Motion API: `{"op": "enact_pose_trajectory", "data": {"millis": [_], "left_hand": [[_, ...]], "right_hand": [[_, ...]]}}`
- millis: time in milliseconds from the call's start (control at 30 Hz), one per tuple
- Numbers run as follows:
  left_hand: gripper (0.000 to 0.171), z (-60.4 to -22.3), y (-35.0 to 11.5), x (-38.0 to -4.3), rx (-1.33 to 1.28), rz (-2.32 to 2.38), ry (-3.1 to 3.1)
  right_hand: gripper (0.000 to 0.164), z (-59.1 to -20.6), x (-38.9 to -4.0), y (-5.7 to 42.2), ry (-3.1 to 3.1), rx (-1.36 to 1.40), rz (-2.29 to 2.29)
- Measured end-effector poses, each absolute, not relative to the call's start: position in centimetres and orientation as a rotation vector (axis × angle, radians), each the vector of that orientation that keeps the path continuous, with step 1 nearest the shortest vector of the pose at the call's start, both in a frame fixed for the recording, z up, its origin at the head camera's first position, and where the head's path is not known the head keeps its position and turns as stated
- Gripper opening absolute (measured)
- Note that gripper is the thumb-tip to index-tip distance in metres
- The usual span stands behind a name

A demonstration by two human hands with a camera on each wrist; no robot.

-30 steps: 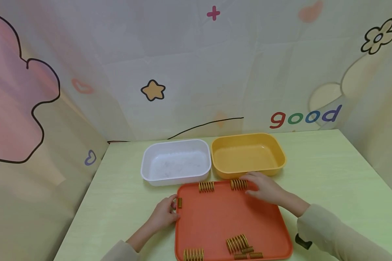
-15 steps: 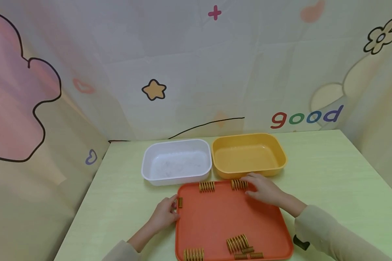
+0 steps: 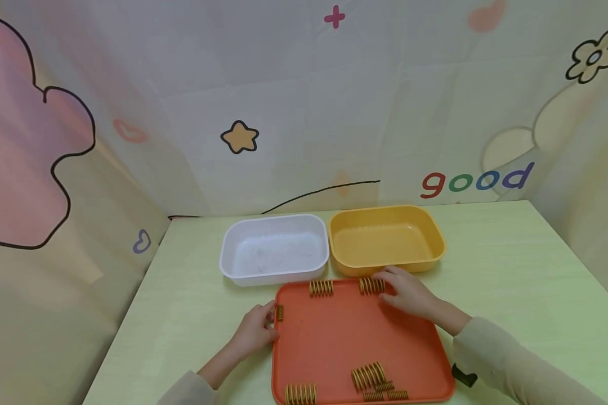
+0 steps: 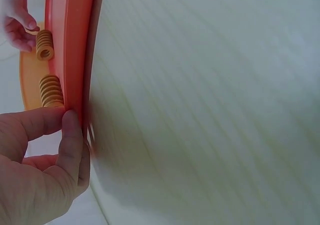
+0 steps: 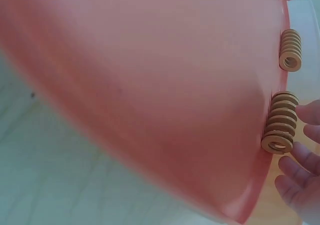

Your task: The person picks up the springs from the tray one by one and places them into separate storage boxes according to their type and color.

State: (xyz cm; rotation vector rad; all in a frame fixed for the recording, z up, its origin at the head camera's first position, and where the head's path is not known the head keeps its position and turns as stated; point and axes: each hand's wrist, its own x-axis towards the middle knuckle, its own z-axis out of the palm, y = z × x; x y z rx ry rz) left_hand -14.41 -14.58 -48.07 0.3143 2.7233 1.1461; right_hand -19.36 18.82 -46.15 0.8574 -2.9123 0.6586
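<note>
An orange-red tray lies on the table, tilt not apparent, with brass-coloured coil springs along its edges. My left hand pinches the tray's left rim between thumb and fingers, beside a small spring. In the left wrist view this left hand grips the rim from outside. My right hand reaches over the far right of the tray, its relaxed fingers at the end of a large spring. The right wrist view shows the fingers right beside that large spring. Another large spring lies along the far rim.
Behind the tray stand a white bin and a yellow bin, side by side. Near the tray's front edge lie a large spring at left and another large spring with several small springs. A printed curtain hangs behind the table.
</note>
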Motion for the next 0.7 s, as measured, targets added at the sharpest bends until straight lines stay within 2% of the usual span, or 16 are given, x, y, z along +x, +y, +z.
{"op": "enact_pose_trajectory", "data": {"millis": [700], "left_hand": [[0.064,-48.06,-14.62,-14.42,0.332,1.16,2.717]], "right_hand": [[0.03,-47.17,-19.4,18.24,-2.858,0.871,0.61]]}}
